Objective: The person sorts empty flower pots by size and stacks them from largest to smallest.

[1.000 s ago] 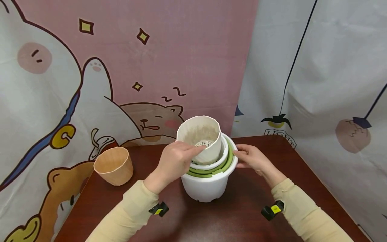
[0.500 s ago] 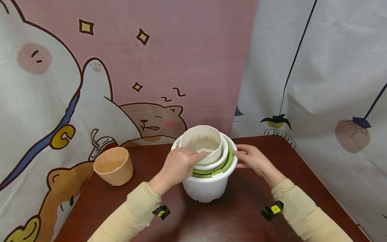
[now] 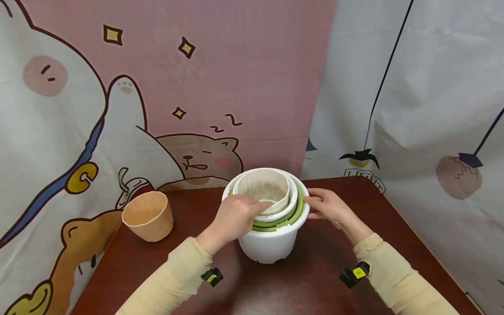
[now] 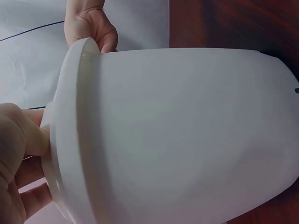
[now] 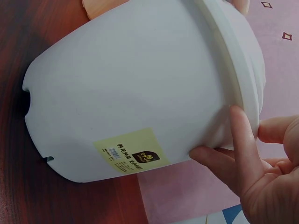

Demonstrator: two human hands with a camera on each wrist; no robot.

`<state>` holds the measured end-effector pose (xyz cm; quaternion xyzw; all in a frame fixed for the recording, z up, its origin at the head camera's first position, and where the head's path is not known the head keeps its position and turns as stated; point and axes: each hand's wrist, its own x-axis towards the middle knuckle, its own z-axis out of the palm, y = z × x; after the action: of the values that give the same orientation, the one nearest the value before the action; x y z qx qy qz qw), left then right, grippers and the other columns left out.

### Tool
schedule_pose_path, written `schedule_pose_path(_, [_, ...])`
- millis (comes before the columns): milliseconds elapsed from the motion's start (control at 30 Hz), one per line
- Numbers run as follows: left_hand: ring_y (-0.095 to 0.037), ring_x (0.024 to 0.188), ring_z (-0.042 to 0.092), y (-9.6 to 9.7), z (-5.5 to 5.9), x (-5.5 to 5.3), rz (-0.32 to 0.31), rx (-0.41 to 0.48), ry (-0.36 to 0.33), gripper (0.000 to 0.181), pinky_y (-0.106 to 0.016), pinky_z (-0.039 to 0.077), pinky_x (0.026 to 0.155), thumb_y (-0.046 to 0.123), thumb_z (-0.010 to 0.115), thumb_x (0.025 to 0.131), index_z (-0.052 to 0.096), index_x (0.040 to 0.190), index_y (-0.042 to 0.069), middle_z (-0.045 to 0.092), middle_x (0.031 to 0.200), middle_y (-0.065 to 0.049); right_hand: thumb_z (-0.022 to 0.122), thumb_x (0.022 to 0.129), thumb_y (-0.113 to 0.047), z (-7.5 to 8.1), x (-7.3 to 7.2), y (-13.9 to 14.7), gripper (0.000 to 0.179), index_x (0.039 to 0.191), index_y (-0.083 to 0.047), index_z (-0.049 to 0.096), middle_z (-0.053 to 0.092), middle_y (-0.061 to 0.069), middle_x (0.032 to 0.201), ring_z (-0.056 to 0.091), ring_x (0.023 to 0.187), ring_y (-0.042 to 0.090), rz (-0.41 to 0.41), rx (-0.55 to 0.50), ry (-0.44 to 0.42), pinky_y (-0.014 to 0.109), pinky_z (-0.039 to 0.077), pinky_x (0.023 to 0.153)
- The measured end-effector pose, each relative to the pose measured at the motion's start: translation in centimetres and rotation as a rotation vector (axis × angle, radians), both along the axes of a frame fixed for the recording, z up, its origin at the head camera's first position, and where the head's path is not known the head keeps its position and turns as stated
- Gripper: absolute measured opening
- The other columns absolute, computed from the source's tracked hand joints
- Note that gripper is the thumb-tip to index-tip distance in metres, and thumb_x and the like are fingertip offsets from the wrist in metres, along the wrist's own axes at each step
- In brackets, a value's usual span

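Observation:
On the table stands a large white flower pot (image 3: 267,247), with green pots (image 3: 298,209) and a smaller white pot (image 3: 292,202) nested in it. Innermost sits a cream flower pot (image 3: 264,186) with a soiled inner wall. My left hand (image 3: 235,215) pinches the cream pot's near-left rim, its index finger reaching inside. My right hand (image 3: 330,205) holds the large pot's rim at the right, thumb on top and fingers beneath. In the right wrist view a yellow label (image 5: 132,150) shows on the large pot's side.
An orange-tan faceted pot (image 3: 151,218) stands upright at the table's left. The dark red-brown table (image 3: 327,271) meets a pink cartoon cloth (image 3: 252,78) at the back and a white cloth (image 3: 417,109) at the right.
My left hand has lowered the cream pot from above the stack down into the smaller white pot. The right hand keeps its grip on the large pot's rim.

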<state>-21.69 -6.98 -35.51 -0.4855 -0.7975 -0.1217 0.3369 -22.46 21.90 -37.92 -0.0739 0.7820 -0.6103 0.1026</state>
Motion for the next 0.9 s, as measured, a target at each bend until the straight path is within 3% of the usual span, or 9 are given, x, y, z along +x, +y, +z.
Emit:
schedule_pose_path(600, [-0.010, 0.069, 0.068, 0.13, 0.28, 0.11, 0.024, -0.032, -0.032, 0.042, -0.032, 0.053, 0.052, -0.007, 0.064, 0.076, 0.079, 0.106, 0.019, 0.074, 0.081, 0.008, 0.057, 0.102, -0.014, 0.01, 0.01, -0.13, 0.056, 0.144, 0.015, 0.035, 0.058, 0.030, 0.126, 0.067, 0.094, 0.024, -0.026, 0.017, -0.008, 0.039, 0.061, 0.076])
schedule_pose_path(900, [-0.010, 0.076, 0.069, -0.15, 0.40, 0.28, 0.036, -0.049, -0.113, 0.040, -0.031, 0.055, 0.055, -0.006, 0.064, 0.080, 0.078, 0.107, 0.021, 0.075, 0.090, 0.008, 0.057, 0.102, -0.014, -0.03, 0.05, -0.16, 0.055, 0.143, 0.015, 0.036, 0.060, 0.030, 0.124, 0.068, 0.094, 0.024, -0.026, 0.017, -0.001, 0.039, 0.061, 0.076])
